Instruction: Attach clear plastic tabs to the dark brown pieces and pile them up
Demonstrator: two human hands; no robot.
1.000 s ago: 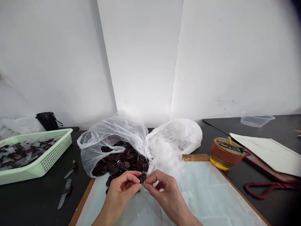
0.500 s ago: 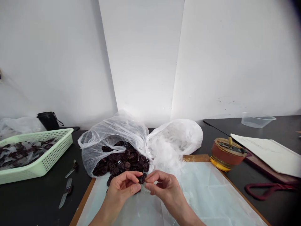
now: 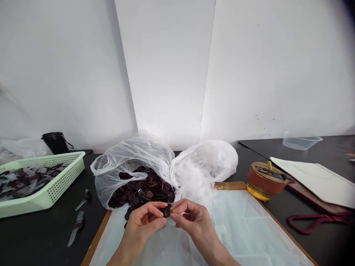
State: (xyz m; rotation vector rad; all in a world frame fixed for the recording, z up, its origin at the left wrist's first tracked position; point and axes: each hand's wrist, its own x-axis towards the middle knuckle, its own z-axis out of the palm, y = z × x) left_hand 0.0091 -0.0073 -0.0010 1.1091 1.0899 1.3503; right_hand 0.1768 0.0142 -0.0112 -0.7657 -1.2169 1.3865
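Observation:
Between the fingertips of my left hand point(image 3: 146, 221) and my right hand point(image 3: 191, 218) is a small dark watch-case-like piece point(image 3: 166, 211). Both hands pinch it from either side, above the pale covered board point(image 3: 244, 229). Something clear shows just under my right fingertips; its shape is hard to make out. Right behind the hands, a heap of similar dark brown glossy pieces point(image 3: 146, 188) spills from a clear plastic bag point(image 3: 111, 162). A white bag point(image 3: 222, 159) with clear, strip-like contents point(image 3: 191, 173) lies open beside it.
At left stand a pale green basket point(image 3: 63, 181) of dark pieces with clear strips, and a black cup point(image 3: 55, 142). Two strapped pieces point(image 3: 76, 229) lie nearby. To the right are a tape roll point(image 3: 264, 181), dark red scissors point(image 3: 307, 223), a notebook point(image 3: 316, 181) and a clear tub point(image 3: 302, 142).
The view has shifted very slightly, moving the scene a little to the left. Both hands keep their pinch on the dark piece, with the fingers barely moved.

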